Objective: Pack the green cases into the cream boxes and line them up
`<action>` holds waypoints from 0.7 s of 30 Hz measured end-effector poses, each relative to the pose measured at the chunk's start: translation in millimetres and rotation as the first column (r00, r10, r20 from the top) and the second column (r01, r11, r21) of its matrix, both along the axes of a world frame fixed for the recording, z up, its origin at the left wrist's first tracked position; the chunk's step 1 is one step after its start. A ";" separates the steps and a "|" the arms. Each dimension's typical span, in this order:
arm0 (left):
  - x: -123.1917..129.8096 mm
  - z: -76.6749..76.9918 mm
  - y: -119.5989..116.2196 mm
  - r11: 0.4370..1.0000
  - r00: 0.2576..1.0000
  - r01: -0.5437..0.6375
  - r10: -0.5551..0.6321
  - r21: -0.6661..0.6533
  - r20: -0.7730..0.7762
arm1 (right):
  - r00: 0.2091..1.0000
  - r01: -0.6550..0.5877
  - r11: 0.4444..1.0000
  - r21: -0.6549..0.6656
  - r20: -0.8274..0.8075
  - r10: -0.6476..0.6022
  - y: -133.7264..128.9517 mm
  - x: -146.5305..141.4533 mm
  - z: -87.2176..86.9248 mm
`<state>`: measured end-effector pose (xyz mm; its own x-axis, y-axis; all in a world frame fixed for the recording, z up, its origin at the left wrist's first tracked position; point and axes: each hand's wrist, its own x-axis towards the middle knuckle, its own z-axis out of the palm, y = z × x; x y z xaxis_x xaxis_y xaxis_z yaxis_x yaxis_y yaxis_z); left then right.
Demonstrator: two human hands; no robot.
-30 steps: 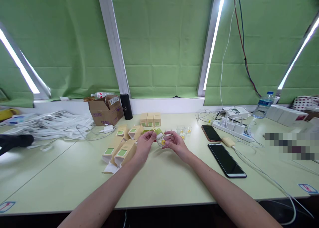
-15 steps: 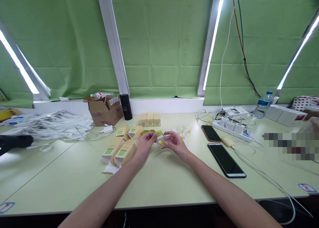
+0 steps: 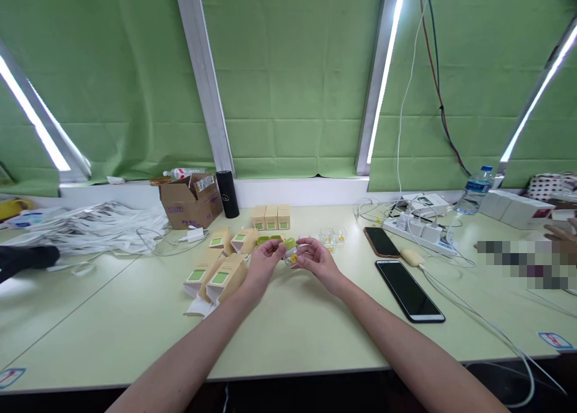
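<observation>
My left hand [image 3: 265,261] pinches a small green-and-white piece [image 3: 289,244] between thumb and fingertips. My right hand [image 3: 319,261] grips a small clear cup [image 3: 292,260] with a yellow spot in it, just below the green piece. The two pieces touch or nearly touch; I cannot tell whether they are joined. Behind my left fingers lie more green pieces [image 3: 265,240], partly hidden. Several clear cups [image 3: 333,237] with yellow bottoms stand beyond my right hand. Open kraft boxes [image 3: 226,276] with green labels lie left of my left hand.
Three closed kraft boxes [image 3: 271,217] stand at the back. A cardboard carton [image 3: 192,204] and a black tumbler [image 3: 228,194] are at back left, near white straps [image 3: 103,226]. Two phones [image 3: 409,290], a power strip [image 3: 421,235] and cables lie right. Another person's hand [image 3: 563,231] is at the right edge.
My hands hold almost the same pose, with the green piece and the cup shifted very slightly. Another person's hand has come into view at the right edge.
</observation>
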<state>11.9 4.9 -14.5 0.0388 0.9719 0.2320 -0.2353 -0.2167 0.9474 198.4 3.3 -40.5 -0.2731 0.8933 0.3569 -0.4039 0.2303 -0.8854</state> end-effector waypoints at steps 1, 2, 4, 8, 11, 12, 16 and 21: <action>0.0 -0.4 0.5 1.000 1.000 0.002 -0.002 -0.003 -0.001 | 1.000 -0.001 1.000 0.000 0.002 0.001 -0.1 0.1 0.0; 0.0 -0.5 0.8 1.000 1.000 0.005 -0.005 -0.004 -0.001 | 1.000 0.000 1.000 0.000 0.004 0.000 -0.3 0.3 0.2; 0.1 -0.1 0.5 1.000 1.000 0.014 -0.014 -0.001 0.002 | 1.000 0.001 1.000 0.000 0.008 -0.001 -0.8 0.3 0.7; 1.4 3.2 -3.6 0.999 0.999 0.042 -0.042 0.007 0.026 | 1.000 0.007 1.000 0.005 0.006 -0.007 -1.8 -0.1 2.0; 2.8 5.5 -7.3 0.997 0.995 0.082 -0.083 0.011 0.050 | 1.000 0.008 1.000 0.010 0.015 -0.009 -2.6 -0.1 3.1; 3.2 6.1 -8.1 0.996 0.994 0.093 -0.093 0.012 0.058 | 1.000 0.010 1.000 0.012 0.020 -0.011 -2.7 0.0 3.4; 4.0 8.2 -10.4 0.994 0.990 0.110 -0.110 0.001 0.086 | 0.999 0.025 1.000 0.013 0.027 -0.025 -2.5 0.6 3.6; 4.1 11.2 -13.6 0.990 0.987 0.138 -0.136 -0.018 0.082 | 0.999 0.030 1.000 0.005 0.020 -0.030 -2.1 0.6 2.8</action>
<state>16.0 -8.7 -3.4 0.1539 0.9639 0.2170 -0.3366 -0.1554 0.9287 199.0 1.2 -37.8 -0.2533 0.8995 0.3560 -0.3787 0.2464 -0.8921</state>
